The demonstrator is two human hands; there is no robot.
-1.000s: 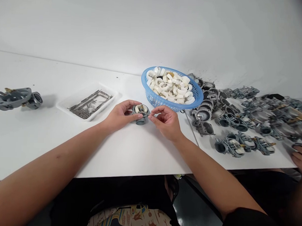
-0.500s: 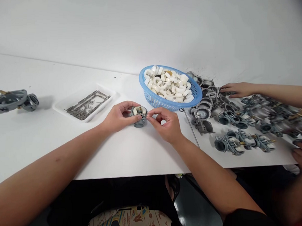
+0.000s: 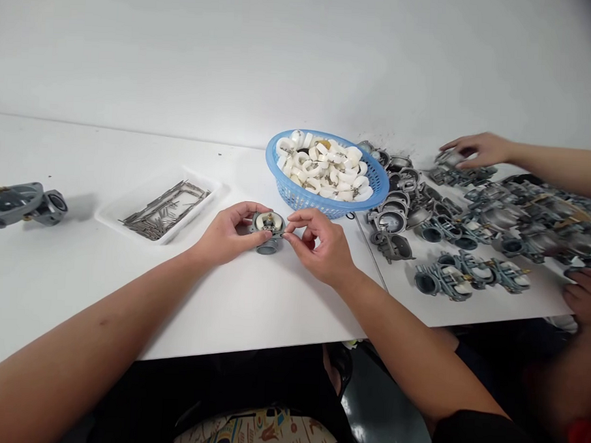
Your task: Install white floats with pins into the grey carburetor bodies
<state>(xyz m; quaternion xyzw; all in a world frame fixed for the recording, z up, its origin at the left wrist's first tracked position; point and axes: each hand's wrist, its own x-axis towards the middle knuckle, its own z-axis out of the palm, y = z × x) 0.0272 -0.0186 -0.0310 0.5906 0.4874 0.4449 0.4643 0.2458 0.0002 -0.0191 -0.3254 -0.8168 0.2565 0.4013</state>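
A grey metal carburetor body (image 3: pixel 267 246) stands on the table in front of me, a white ring-shaped float (image 3: pixel 262 221) and a small brass part in its round opening. My left hand (image 3: pixel 230 234) grips it from the left, thumb along the near rim and fingers behind. At its right edge is my right hand (image 3: pixel 318 244), with the thumb tip against the rim and the index finger raised apart from the thumb. No pin can be made out between those fingertips. Left of my hands, a white tray (image 3: pixel 165 240) contains thin metal pins (image 3: pixel 146 226), some long, some short.
Behind my right hand stands a blue basket (image 3: pixel 297 194) full of white floats (image 3: pixel 322 167). Many carburetor bodies (image 3: pixel 393 219) crowd the right side; another carburetor (image 3: pixel 19 204) lies far left. A co-worker's hand (image 3: pixel 479 151) holds a metal part at the back right.
The thin pin seen between my right thumb and index finger no longer shows, and those fingertips have parted. The co-worker's hand has risen with a metal part. The view has shifted slightly.
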